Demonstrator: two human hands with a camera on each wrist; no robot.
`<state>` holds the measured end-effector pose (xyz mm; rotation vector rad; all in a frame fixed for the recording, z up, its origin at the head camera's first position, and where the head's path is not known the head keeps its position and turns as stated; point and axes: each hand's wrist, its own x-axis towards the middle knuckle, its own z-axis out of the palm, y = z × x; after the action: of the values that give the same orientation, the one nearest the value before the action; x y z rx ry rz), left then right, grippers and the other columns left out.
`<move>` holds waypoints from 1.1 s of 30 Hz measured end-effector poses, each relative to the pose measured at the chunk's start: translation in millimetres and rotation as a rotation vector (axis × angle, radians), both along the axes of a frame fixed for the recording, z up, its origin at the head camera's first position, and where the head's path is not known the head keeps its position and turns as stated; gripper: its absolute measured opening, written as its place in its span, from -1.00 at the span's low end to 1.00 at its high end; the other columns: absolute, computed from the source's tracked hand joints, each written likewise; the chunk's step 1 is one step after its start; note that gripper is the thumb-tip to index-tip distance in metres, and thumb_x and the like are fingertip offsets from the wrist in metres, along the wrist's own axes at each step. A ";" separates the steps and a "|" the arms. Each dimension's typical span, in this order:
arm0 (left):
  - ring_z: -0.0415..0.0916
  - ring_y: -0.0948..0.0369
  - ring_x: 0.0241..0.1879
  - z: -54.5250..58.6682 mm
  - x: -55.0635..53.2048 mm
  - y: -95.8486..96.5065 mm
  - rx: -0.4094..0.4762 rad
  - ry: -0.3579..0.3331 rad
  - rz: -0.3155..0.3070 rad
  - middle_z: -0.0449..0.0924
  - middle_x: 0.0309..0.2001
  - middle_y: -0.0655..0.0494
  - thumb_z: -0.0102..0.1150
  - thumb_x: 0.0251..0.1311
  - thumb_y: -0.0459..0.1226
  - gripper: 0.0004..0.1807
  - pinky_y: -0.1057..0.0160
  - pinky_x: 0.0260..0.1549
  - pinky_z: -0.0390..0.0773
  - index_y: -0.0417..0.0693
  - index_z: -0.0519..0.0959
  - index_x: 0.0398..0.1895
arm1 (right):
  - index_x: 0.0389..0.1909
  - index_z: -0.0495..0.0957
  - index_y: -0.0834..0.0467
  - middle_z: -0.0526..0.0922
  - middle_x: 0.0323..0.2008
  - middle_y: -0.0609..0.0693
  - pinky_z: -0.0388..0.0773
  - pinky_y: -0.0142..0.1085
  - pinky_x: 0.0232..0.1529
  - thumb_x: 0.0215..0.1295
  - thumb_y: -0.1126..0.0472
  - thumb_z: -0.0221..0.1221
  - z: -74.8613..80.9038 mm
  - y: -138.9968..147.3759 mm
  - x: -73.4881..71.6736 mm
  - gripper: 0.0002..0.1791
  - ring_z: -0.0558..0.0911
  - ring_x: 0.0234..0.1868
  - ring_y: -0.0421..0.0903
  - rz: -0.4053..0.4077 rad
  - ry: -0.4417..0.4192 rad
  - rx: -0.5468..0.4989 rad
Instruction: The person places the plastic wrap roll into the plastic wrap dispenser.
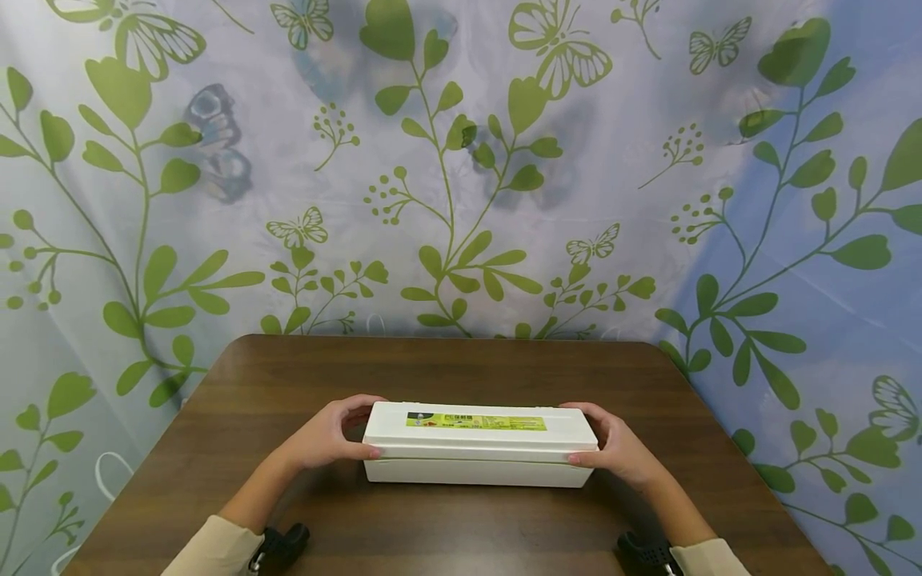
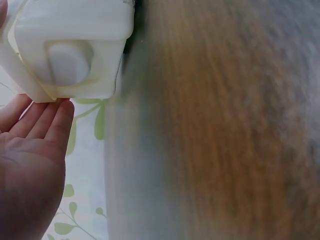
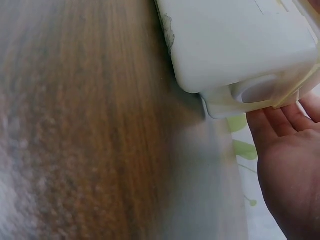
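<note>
A long white cling film box [image 1: 479, 448] with a lid and a green-and-yellow label lies crosswise before me at the middle of the table. My left hand [image 1: 342, 432] holds its left end, thumb at the front and fingers round the back. Its right end is held the same way by my right hand [image 1: 612, 448]. In the left wrist view, fingertips of the left hand [image 2: 32, 150] touch the edge of the box [image 2: 105, 65], whose end has a round disc. The right wrist view shows the right hand [image 3: 292, 160] at the other end of the box [image 3: 235, 45].
The brown wooden table [image 1: 432, 368] has rounded far corners. Behind it hangs a pale curtain [image 1: 461, 200] printed with green leaves and butterflies. A white cord [image 1: 108, 472] loops beside the table's left edge. Black straps [image 1: 281, 548] sit on both wrists, below beige sleeves.
</note>
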<state>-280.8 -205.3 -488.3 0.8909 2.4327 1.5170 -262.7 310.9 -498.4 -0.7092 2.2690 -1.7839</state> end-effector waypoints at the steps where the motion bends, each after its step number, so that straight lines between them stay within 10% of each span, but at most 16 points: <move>1: 0.52 0.12 0.29 0.2 0.0 0.1 0.001 0.000 0.000 0.57 0.26 0.04 0.57 0.06 -0.16 -0.24 0.48 0.25 0.42 -0.01 0.46 0.35 | 0.42 0.27 0.32 0.63 0.10 -0.03 0.71 -0.18 -0.13 0.12 0.39 0.42 -0.1 0.2 -0.2 -0.17 0.66 -0.04 -0.14 0.004 0.001 -0.001; 18: 0.51 0.17 0.28 -1.2 1.4 1.1 0.032 0.111 -0.026 0.57 0.26 0.10 0.62 -0.01 -0.18 -0.21 0.35 0.32 0.43 0.06 0.47 0.34 | 0.43 0.24 0.35 0.60 0.15 -0.01 0.71 -0.19 -0.10 0.10 0.44 0.42 -3.5 2.1 -1.4 -0.14 0.66 0.01 -0.16 0.037 0.043 -0.023; 33: 0.51 0.12 0.28 0.5 2.9 0.4 0.015 0.069 -0.044 0.56 0.27 0.07 0.60 0.02 -0.19 -0.22 0.39 0.30 0.42 0.02 0.45 0.34 | 0.44 0.22 0.35 0.60 0.15 0.00 0.71 -0.18 -0.10 0.12 0.43 0.41 -3.4 3.8 0.1 -0.14 0.65 0.01 -0.15 0.059 0.035 -0.026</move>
<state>-277.9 -204.9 -487.8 1.0091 2.4351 1.5155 -262.6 314.7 -501.8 -0.8096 2.2257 -1.7915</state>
